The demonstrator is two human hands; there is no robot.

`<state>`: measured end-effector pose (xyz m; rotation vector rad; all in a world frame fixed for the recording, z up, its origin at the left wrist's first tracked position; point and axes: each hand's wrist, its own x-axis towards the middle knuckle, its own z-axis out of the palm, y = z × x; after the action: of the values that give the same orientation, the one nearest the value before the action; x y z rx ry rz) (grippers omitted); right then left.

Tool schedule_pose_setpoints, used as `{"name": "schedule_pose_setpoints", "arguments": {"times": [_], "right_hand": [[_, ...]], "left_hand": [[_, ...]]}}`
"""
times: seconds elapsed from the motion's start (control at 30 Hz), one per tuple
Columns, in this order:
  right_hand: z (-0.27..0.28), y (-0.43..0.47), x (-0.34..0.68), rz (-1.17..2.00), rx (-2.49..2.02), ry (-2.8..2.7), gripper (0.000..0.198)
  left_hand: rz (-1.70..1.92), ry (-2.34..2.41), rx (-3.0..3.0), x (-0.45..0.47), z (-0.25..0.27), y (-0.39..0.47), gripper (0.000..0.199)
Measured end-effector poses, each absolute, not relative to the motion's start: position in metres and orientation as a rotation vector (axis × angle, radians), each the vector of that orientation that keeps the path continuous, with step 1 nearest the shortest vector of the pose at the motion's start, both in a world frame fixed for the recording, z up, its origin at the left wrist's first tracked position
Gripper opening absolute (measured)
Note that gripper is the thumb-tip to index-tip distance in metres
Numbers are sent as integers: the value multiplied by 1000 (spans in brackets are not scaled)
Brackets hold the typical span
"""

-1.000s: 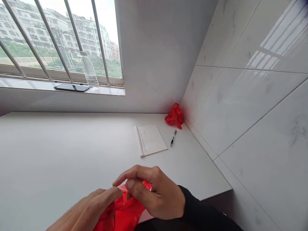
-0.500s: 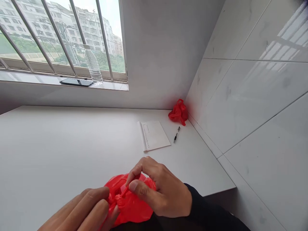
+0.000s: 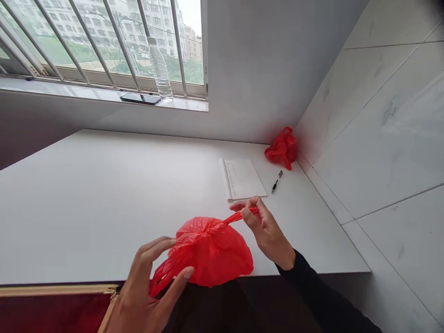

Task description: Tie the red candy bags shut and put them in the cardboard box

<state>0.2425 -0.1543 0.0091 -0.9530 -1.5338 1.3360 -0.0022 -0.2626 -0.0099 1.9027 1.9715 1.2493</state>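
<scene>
A tied red plastic bag (image 3: 222, 254) lies at the front edge of the white table, its gathered knot facing up. My right hand (image 3: 265, 229) pinches one twisted handle between thumb and fingers, drawing it out to the right. My left hand (image 3: 149, 282) is at the bag's left side, thumb and fingers spread wide around the other handle loop. Its fingertips and thumb are near or against the plastic, without a visible pinch. What the bag contains is hidden.
On the white table (image 3: 138, 185) lie a notepad (image 3: 246, 180) and a black pen (image 3: 276, 181). Another red bag (image 3: 282, 149) sits in the back corner by the tiled wall. A clear bottle (image 3: 160, 71) and a phone (image 3: 140, 98) are on the windowsill.
My hands have moved apart, and my left fingers have spread. More of the bag shows, with its handle stretched right. The view has shifted, bringing a dark red surface into sight at lower left.
</scene>
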Motion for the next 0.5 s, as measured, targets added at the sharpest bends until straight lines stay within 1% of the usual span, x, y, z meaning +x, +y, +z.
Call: {"name": "schedule_pose_setpoints", "arguments": {"times": [0.07, 0.13, 0.23, 0.33, 0.4, 0.5], "right_hand": [[4, -162, 230, 1398, -921, -1556, 24], [-7, -170, 220, 1389, -917, -1653, 24], [-32, -182, 212, 1193, -983, -1887, 28], [-58, -191, 214, 983, -1072, -2015, 29], [-71, -195, 216, 964, -1141, -2025, 29], [-78, -199, 222, 1036, -1248, -1986, 32]], "left_hand": [[1096, 1980, 1977, 11, -18, -256, 63], [951, 1970, 2078, 20, -31, -251, 69], [762, 1896, 2233, 27, -48, -253, 69], [630, 1885, 2286, 28, -52, -264, 69], [594, 1905, 2293, 30, -49, -271, 69], [628, 1908, 2318, 36, -44, -277, 64]]}}
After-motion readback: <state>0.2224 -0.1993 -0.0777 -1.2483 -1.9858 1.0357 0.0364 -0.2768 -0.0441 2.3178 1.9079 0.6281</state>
